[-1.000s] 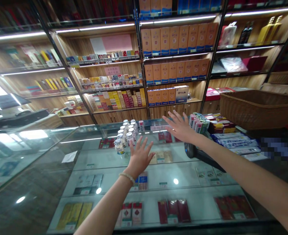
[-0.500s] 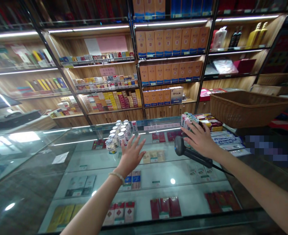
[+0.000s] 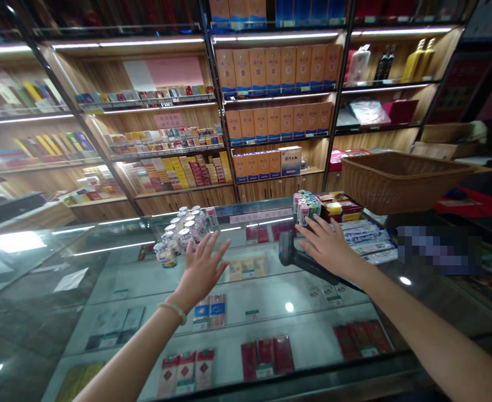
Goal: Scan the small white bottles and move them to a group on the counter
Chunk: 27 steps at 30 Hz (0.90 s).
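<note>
My left hand [image 3: 204, 267] is held with its fingers spread at the near right side of a group of small white-capped bottles [image 3: 182, 231] on the glass counter. It holds nothing, and I cannot tell whether the fingertips touch the nearest bottles. My right hand [image 3: 330, 247], fingers apart, hovers over a black handheld barcode scanner [image 3: 286, 249] and hides part of its handle. Just beyond those fingertips stand several small cylindrical containers [image 3: 306, 206] with pink and green sides, packed close together.
Red and yellow packets [image 3: 341, 207] and blue-white packages [image 3: 365, 237] lie right of the scanner. A wicker basket [image 3: 405, 184] stands at the far right. Cigarette packs [image 3: 266, 357] show under the glass counter [image 3: 279, 312]. Behind, shelves carry orange boxes [image 3: 273, 70].
The whole view has shifted, so things appear farther left. My right hand has drawn back from the cylindrical containers, showing more of them. My left hand stays beside the bottles.
</note>
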Motion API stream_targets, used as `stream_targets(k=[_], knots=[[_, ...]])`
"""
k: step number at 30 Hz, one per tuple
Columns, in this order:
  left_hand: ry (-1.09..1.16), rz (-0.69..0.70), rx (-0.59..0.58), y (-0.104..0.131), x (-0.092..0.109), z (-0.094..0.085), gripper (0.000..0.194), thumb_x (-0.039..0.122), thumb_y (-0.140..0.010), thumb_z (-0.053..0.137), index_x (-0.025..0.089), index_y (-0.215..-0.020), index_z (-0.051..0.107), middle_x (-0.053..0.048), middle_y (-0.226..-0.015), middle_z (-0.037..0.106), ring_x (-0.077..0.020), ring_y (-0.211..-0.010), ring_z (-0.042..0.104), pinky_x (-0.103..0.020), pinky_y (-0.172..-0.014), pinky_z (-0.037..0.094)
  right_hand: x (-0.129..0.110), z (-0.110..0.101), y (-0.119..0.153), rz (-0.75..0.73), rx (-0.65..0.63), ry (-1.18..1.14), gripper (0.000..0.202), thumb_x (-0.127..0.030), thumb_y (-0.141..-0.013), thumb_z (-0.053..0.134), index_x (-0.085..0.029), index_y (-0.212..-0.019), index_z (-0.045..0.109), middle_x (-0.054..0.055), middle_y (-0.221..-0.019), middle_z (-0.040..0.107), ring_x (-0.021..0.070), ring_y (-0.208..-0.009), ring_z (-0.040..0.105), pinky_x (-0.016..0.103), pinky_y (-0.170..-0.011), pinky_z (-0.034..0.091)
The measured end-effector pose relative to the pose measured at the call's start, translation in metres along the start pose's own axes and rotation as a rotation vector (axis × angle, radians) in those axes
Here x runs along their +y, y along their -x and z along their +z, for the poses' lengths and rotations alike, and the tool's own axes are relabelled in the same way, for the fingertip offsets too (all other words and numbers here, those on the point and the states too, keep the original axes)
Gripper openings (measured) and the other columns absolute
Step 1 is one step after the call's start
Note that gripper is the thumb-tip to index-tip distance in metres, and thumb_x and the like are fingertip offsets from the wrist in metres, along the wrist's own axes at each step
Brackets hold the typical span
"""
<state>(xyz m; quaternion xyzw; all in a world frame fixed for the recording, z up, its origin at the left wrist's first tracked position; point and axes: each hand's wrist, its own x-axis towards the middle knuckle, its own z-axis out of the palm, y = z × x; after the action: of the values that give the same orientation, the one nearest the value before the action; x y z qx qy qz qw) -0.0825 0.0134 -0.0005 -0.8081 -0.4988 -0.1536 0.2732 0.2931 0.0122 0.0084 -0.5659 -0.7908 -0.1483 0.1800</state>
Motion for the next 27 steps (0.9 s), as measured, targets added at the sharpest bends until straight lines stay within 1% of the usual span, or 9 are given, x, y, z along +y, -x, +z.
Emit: stream_targets(k=[4,7,10,14,18,21,24,27], knots=[[0.015,0.048,0.012,-0.007,0.001,-0.003,0.049,0.032,-0.098,0.052,0.031,-0.147,0.054,-0.014,-0.161,0.042,-0.0348,-0.148,0.038,-0.063,-0.123,0.015,-0.001,-0.003,0.0,0.024,-0.086,-0.02,0.056,-0.053,-0.105,0.026,-0.029,-0.15,0.05,0.01,-0.16,0.044,0.0334,-0.151,0.031,0.065,-0.119,0.019],[0.049,0.018,0.001,-0.02,0.008,-0.006,0.049,0.033,-0.098,0.052,0.029,-0.146,0.054,-0.014,-0.162,0.041,-0.0355,-0.148,0.036,-0.062,-0.122,0.02,-0.002,-0.007,0.0,0.025,-0.138,-0.049,0.059,-0.055,-0.104,0.024,-0.03,-0.152,0.047,0.01,-0.16,0.044,0.0338,-0.151,0.03,0.067,-0.12,0.016],[0.097,-0.043,-0.014,-0.044,0.024,-0.009,0.048,0.038,-0.099,0.05,0.03,-0.145,0.056,-0.014,-0.162,0.04,-0.0348,-0.149,0.035,-0.061,-0.122,0.025,-0.004,-0.014,0.001,0.035,-0.183,-0.075,0.061,-0.056,-0.104,0.022,-0.029,-0.154,0.044,0.011,-0.161,0.042,0.0343,-0.152,0.03,0.069,-0.12,0.012],[0.179,-0.063,-0.007,-0.079,0.055,-0.011,0.048,0.04,-0.099,0.05,0.031,-0.146,0.054,-0.012,-0.163,0.038,-0.0344,-0.151,0.031,-0.061,-0.123,0.021,-0.007,-0.024,0.001,0.05,-0.229,-0.08,0.061,-0.056,-0.105,0.021,-0.029,-0.155,0.042,0.011,-0.161,0.042,0.0347,-0.152,0.029,0.068,-0.121,0.01],[0.246,-0.03,0.031,-0.11,0.082,-0.011,0.045,0.039,-0.099,0.051,0.032,-0.143,0.058,-0.009,-0.164,0.036,-0.0333,-0.152,0.03,-0.06,-0.125,0.017,-0.006,-0.027,0.001,0.067,-0.273,-0.069,0.064,-0.058,-0.104,0.021,-0.026,-0.157,0.04,0.012,-0.162,0.04,0.0357,-0.153,0.027,0.068,-0.121,0.009],[0.256,-0.026,0.031,-0.131,0.094,-0.011,0.043,0.038,-0.099,0.051,0.032,-0.141,0.06,-0.01,-0.164,0.037,-0.0338,-0.151,0.03,-0.061,-0.124,0.018,-0.003,-0.027,0.001,0.091,-0.29,-0.059,0.066,-0.058,-0.104,0.02,-0.024,-0.157,0.04,0.013,-0.161,0.041,0.0363,-0.153,0.026,0.068,-0.121,0.007],[0.263,0.0,0.04,-0.154,0.103,-0.01,0.04,0.038,-0.099,0.053,0.032,-0.137,0.063,-0.011,-0.164,0.036,-0.0333,-0.151,0.031,-0.06,-0.122,0.022,0.001,-0.027,0.001,0.104,-0.31,-0.045,0.066,-0.057,-0.104,0.02,-0.022,-0.156,0.041,0.015,-0.161,0.041,0.0374,-0.153,0.026,0.068,-0.121,0.006],[0.279,0.034,0.042,-0.177,0.113,-0.007,0.039,0.038,-0.098,0.055,0.032,-0.135,0.065,-0.01,-0.164,0.036,-0.0332,-0.152,0.029,-0.06,-0.122,0.021,0.004,-0.027,0.001,0.124,-0.316,-0.036,0.067,-0.057,-0.104,0.02,-0.019,-0.155,0.044,0.017,-0.16,0.043,0.0385,-0.153,0.026,0.068,-0.12,0.006]])
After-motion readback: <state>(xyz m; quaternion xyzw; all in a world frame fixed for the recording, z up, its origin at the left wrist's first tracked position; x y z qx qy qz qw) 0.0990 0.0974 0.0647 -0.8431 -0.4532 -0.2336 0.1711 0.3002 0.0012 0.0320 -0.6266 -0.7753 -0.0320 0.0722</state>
